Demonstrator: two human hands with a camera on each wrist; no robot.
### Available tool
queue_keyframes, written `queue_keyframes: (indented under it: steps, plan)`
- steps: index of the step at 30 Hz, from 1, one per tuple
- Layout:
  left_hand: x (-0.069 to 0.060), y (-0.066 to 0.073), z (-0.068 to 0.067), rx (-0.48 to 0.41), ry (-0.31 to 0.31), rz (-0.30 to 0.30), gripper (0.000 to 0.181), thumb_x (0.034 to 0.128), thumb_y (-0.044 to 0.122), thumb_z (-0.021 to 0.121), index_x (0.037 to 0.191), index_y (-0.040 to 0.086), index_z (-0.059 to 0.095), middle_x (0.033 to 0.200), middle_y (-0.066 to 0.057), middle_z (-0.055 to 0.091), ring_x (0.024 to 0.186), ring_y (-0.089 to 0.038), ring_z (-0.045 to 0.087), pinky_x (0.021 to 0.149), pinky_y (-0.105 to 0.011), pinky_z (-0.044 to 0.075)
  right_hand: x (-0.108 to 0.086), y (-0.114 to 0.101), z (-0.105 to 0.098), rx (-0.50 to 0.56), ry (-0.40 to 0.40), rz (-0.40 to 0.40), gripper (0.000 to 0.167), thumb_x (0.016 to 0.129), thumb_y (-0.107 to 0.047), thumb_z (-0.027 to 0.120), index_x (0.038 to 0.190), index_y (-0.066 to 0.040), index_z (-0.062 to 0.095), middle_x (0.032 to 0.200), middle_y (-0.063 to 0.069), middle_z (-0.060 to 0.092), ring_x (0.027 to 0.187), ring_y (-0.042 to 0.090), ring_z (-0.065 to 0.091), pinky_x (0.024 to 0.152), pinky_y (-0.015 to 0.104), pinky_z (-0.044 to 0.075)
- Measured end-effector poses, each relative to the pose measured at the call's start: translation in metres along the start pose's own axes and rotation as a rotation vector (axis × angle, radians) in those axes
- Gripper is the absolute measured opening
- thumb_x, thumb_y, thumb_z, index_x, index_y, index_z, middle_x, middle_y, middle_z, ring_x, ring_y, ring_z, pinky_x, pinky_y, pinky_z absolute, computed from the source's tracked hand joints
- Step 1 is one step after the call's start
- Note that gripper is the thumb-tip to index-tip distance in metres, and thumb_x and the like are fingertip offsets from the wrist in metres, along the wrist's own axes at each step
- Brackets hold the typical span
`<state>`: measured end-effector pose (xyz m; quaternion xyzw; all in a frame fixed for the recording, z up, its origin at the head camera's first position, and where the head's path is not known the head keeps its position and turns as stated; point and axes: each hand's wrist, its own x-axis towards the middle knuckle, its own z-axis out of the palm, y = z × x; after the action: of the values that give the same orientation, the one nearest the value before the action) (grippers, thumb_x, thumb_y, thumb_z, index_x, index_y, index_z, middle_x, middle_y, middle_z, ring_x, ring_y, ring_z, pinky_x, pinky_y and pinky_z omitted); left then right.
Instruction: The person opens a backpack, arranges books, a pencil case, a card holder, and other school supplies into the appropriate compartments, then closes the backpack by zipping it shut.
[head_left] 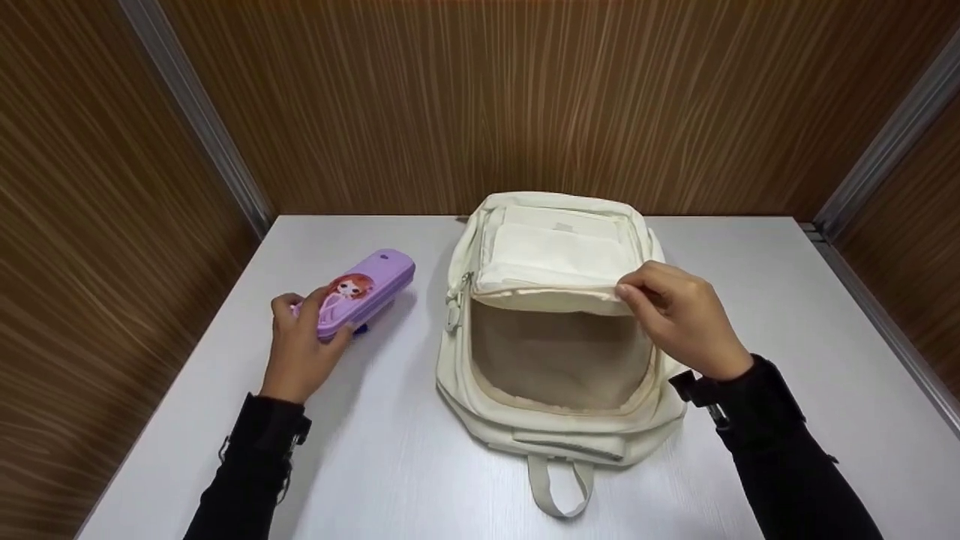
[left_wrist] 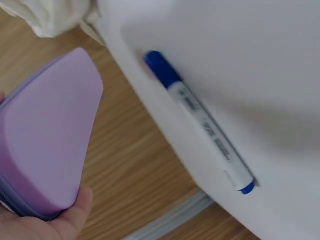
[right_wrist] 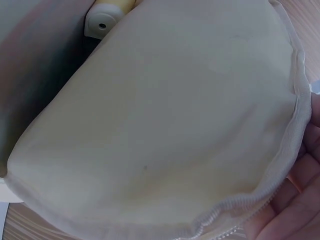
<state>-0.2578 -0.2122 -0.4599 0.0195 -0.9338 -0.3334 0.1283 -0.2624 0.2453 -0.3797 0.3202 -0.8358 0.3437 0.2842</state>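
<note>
My left hand [head_left: 300,356] grips the near end of a purple pencil case [head_left: 386,274] with a cartoon girl on its lid. The case is held above the table, tilted, its far end pointing right and away. Below it on the white tabletop lies a marker [left_wrist: 207,127] with a blue cap; in the head view the case hides most of it. To the right, a cream backpack [head_left: 480,416] lies with its main compartment unzipped. My right hand [head_left: 686,319] pinches the zipped edge of its front flap [head_left: 544,298] between thumb and fingers, lifting it off the opening.
The white table [head_left: 397,457] is bordered by wood-grain panels [head_left: 480,105] at the back and sides. A carry loop [head_left: 559,510] extends from the backpack's near end. Inside the bag, a cream-yellow object with a small hole [right_wrist: 102,22] is partly visible.
</note>
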Motion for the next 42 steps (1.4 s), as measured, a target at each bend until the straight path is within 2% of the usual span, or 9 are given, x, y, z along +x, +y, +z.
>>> queue_keyframes:
  steps: [5, 11, 16, 20, 24, 29, 32, 36, 42]
  plan:
    - [-0.036, 0.018, -0.008, -0.036, -0.023, 0.099, 0.067, 0.0822, 0.021, 0.076, 0.141, 0.009, 0.047, 0.126, -0.02, 0.029, 0.11, -0.035, 0.049, 0.094, -0.049, 0.047, 0.001, 0.0, 0.0, 0.0, 0.015, 0.003, 0.01, 0.086, 0.001, 0.069, 0.084, -0.008, 0.069, 0.072, -0.004, 0.059, 0.068, 0.0, 0.045, 0.063, 0.011, 0.037]
    - [-0.07, 0.049, -0.013, -0.07, -0.118, 0.146, 0.067, 0.08, 0.022, 0.078, 0.14, 0.013, 0.05, 0.128, -0.015, 0.034, 0.107, -0.031, 0.055, 0.088, -0.043, 0.052, 0.001, -0.001, 0.001, 0.001, 0.02, -0.002, 0.008, 0.087, 0.001, 0.068, 0.085, -0.007, 0.069, 0.074, -0.003, 0.06, 0.069, 0.001, 0.046, 0.064, 0.011, 0.037]
    - [-0.084, 0.088, 0.01, -0.107, -0.195, 0.283, 0.068, 0.0786, 0.027, 0.079, 0.14, 0.016, 0.052, 0.125, -0.011, 0.039, 0.107, -0.024, 0.055, 0.09, -0.039, 0.052, 0.0, 0.0, 0.0, -0.004, 0.024, 0.005, 0.008, 0.087, 0.001, 0.068, 0.085, -0.006, 0.069, 0.074, -0.003, 0.06, 0.069, 0.001, 0.045, 0.064, 0.011, 0.037]
    - [-0.08, 0.113, 0.05, -0.099, -0.202, 0.443, 0.065, 0.0812, 0.031, 0.076, 0.14, 0.019, 0.051, 0.125, -0.017, 0.039, 0.104, -0.024, 0.053, 0.089, -0.039, 0.053, -0.002, 0.001, -0.001, -0.01, 0.025, 0.013, 0.007, 0.086, 0.002, 0.069, 0.085, -0.005, 0.069, 0.074, -0.002, 0.061, 0.069, 0.0, 0.045, 0.064, 0.011, 0.037]
    - [-0.07, 0.132, 0.085, -0.043, -0.16, 0.496, 0.053, 0.0849, 0.034, 0.073, 0.134, 0.023, 0.058, 0.129, -0.02, 0.037, 0.107, -0.03, 0.051, 0.089, -0.043, 0.053, -0.003, 0.001, -0.001, -0.014, 0.021, 0.02, 0.007, 0.086, 0.002, 0.068, 0.085, -0.005, 0.069, 0.075, -0.002, 0.061, 0.069, 0.0, 0.046, 0.064, 0.01, 0.037]
    - [-0.061, 0.15, 0.12, 0.219, -0.049, 0.53, 0.05, 0.0829, 0.046, 0.072, 0.127, 0.024, 0.061, 0.134, -0.023, 0.043, 0.102, -0.036, 0.056, 0.069, -0.038, 0.058, -0.005, 0.002, 0.0, -0.01, 0.017, 0.021, 0.008, 0.086, 0.002, 0.069, 0.085, -0.006, 0.069, 0.075, -0.002, 0.061, 0.068, 0.0, 0.046, 0.063, 0.011, 0.037]
    - [-0.06, 0.159, 0.135, 0.351, -0.039, 0.546, 0.059, 0.0784, 0.051, 0.074, 0.127, 0.021, 0.059, 0.132, -0.021, 0.05, 0.092, -0.034, 0.059, 0.058, -0.033, 0.057, -0.007, 0.003, 0.0, 0.005, 0.017, 0.017, 0.009, 0.086, 0.003, 0.068, 0.085, -0.006, 0.069, 0.074, -0.003, 0.061, 0.067, 0.0, 0.046, 0.062, 0.011, 0.037]
    - [-0.058, 0.17, 0.15, 0.417, -0.058, 0.587, 0.066, 0.0761, 0.05, 0.077, 0.131, 0.017, 0.06, 0.139, -0.015, 0.051, 0.089, -0.033, 0.062, 0.058, -0.033, 0.057, -0.009, 0.004, -0.001, 0.026, 0.025, 0.018, 0.011, 0.086, 0.003, 0.068, 0.085, -0.008, 0.07, 0.074, -0.004, 0.061, 0.066, 0.0, 0.045, 0.061, 0.011, 0.037]
    - [-0.048, 0.183, 0.162, 0.387, -0.099, 0.585, 0.051, 0.0796, 0.037, 0.075, 0.123, 0.012, 0.065, 0.147, -0.011, 0.047, 0.093, -0.036, 0.066, 0.06, -0.038, 0.058, -0.012, 0.004, 0.002, 0.024, 0.031, 0.016, 0.011, 0.085, 0.003, 0.069, 0.084, -0.007, 0.07, 0.074, -0.003, 0.062, 0.067, 0.0, 0.046, 0.062, 0.011, 0.037]
